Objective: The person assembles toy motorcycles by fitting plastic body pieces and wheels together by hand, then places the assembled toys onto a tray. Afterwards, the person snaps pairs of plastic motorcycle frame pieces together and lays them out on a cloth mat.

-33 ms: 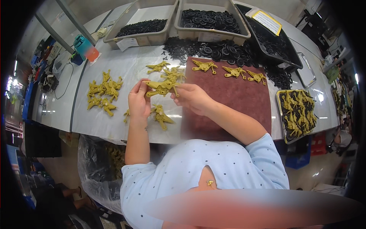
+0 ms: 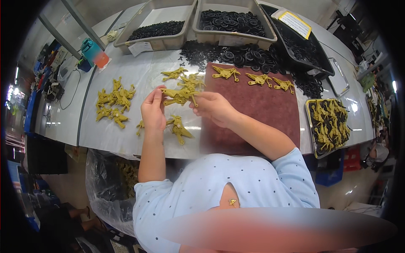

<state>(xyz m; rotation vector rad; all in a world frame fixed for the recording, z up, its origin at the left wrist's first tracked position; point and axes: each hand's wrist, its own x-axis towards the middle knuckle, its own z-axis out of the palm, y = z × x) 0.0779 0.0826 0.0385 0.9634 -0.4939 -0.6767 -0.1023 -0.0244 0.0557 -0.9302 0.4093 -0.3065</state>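
A yellow-green molded part (image 2: 179,96) with pointed ends, arms and small round holes is held up over the table between my hands. My left hand (image 2: 153,110) pinches its left end between thumb and fingers. At its right end, the fingers of my right hand (image 2: 213,109) close on a thin arm of it. Similar yellow parts (image 2: 193,80) lie just beyond it, and another (image 2: 179,130) rests on the table close to my left wrist. A pile of them (image 2: 114,100) sits to the left. Three more (image 2: 259,79) line the far edge of a dark red mat (image 2: 253,114).
Two grey bins (image 2: 236,39) of black pieces stand at the back, with loose black discs (image 2: 253,57) before them. A black tray (image 2: 295,50) is at far right. Nearer, a yellow-rimmed tray (image 2: 314,145) holds yellow and black parts. A bottle (image 2: 95,53) stands at left.
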